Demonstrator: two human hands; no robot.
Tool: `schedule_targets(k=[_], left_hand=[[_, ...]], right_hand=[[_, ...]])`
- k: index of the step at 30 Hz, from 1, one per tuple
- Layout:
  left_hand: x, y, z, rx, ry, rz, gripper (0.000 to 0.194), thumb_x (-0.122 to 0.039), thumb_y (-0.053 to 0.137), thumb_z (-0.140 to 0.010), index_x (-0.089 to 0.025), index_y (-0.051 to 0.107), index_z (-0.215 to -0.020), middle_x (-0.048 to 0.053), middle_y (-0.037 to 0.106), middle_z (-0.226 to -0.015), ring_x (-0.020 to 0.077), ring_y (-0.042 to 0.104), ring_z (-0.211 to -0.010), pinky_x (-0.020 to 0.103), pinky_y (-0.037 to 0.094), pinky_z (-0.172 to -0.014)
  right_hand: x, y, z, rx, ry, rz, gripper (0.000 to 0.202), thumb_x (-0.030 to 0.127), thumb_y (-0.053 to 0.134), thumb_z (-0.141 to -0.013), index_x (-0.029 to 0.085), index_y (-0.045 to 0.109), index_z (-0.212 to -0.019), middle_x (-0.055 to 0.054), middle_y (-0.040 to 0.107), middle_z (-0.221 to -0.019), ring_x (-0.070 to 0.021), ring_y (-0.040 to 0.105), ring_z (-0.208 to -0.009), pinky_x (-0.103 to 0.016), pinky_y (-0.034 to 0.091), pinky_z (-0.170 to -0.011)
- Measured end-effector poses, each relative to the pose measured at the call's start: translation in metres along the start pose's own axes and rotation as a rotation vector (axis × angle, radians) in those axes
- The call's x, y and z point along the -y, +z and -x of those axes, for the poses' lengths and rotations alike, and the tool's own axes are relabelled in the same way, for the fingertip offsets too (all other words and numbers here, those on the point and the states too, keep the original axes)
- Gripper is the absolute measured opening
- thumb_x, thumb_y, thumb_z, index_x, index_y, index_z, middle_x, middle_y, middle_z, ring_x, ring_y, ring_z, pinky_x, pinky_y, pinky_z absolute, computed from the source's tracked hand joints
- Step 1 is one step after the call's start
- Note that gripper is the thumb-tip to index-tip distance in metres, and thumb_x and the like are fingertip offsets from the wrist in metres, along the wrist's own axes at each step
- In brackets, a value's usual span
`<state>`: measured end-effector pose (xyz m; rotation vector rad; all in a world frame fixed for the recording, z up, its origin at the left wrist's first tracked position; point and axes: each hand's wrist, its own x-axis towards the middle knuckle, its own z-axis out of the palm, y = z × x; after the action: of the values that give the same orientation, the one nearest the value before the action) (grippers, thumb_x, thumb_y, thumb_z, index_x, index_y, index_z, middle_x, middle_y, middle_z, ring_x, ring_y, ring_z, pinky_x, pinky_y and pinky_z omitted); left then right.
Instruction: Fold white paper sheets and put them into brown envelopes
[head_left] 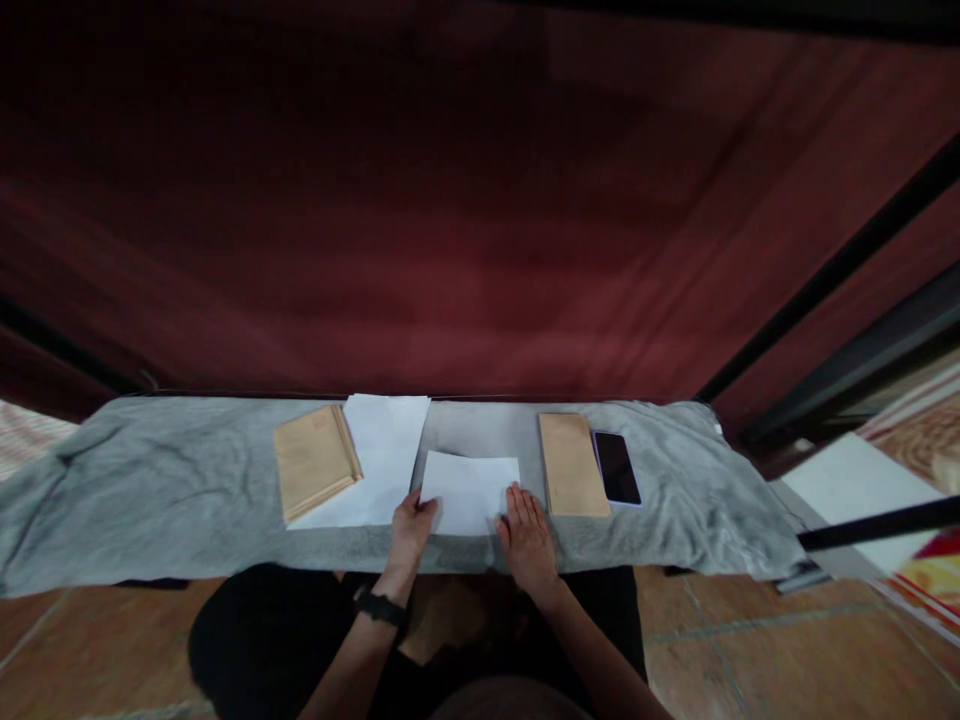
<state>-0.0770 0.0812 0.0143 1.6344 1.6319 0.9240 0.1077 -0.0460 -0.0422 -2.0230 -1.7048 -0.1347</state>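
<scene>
A white sheet of paper lies in front of me on the grey cloth, wider than it is deep; whether it is folded I cannot tell. My left hand pinches its left edge, the thumb on top and the other fingers partly hidden. At the right edge, my right hand rests with its fingers stretched out flat. Left of the sheet are larger white papers, partly covered by a stack of brown envelopes. On the right side lies another brown envelope pile.
A phone with a dark screen touches the right-hand envelopes. Grey cloth covers the narrow table. Behind it rises a dark red panel. A black bar and a white board stand at the right.
</scene>
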Motion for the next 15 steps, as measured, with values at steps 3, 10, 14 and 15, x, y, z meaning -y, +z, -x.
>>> schedule_targets(k=[3,10,14,15], left_hand=[[-0.021,-0.016,-0.005,-0.053,-0.023,0.066,0.027,-0.040,0.063,-0.078,-0.015,0.068,-0.085,-0.002,0.062,-0.060,0.0166,0.060,-0.055,0.026,0.047,-0.054],[-0.099,-0.055,0.010,-0.316,0.606,-0.227,0.024,-0.031,0.048,-0.096,-0.019,0.069,-0.102,0.007,0.067,-0.091,0.0238,0.062,-0.094,0.037,0.049,-0.088],[-0.089,-0.026,0.044,-0.056,0.808,-0.468,0.028,-0.022,0.043,-0.098,-0.021,0.066,-0.113,0.008,0.067,-0.094,0.0241,0.061,-0.090,0.038,0.050,-0.083],[-0.080,-0.014,0.052,0.005,0.819,-0.510,0.028,-0.020,0.043,-0.098,-0.021,0.066,-0.114,0.008,0.067,-0.095,0.0243,0.062,-0.090,0.038,0.051,-0.083]], right_hand=[[-0.003,-0.002,-0.003,-0.019,0.030,-0.101,0.054,0.029,0.037,-0.103,0.013,0.031,-0.154,-0.016,0.046,-0.151,-0.0252,0.043,-0.140,-0.048,0.043,-0.111],[0.005,0.000,-0.012,-0.011,0.267,-0.472,0.052,0.040,0.028,-0.105,0.016,0.046,-0.147,-0.011,0.056,-0.144,-0.0217,0.053,-0.133,-0.040,0.049,-0.107],[0.005,0.003,-0.017,-0.070,0.443,-0.811,0.055,0.050,0.028,-0.103,0.020,0.056,-0.140,-0.010,0.068,-0.129,-0.0242,0.065,-0.118,-0.040,0.055,-0.096],[0.003,0.002,-0.018,-0.059,0.476,-0.902,0.058,0.052,0.026,-0.103,0.019,0.059,-0.137,-0.011,0.071,-0.122,-0.0247,0.069,-0.111,-0.040,0.057,-0.091]])
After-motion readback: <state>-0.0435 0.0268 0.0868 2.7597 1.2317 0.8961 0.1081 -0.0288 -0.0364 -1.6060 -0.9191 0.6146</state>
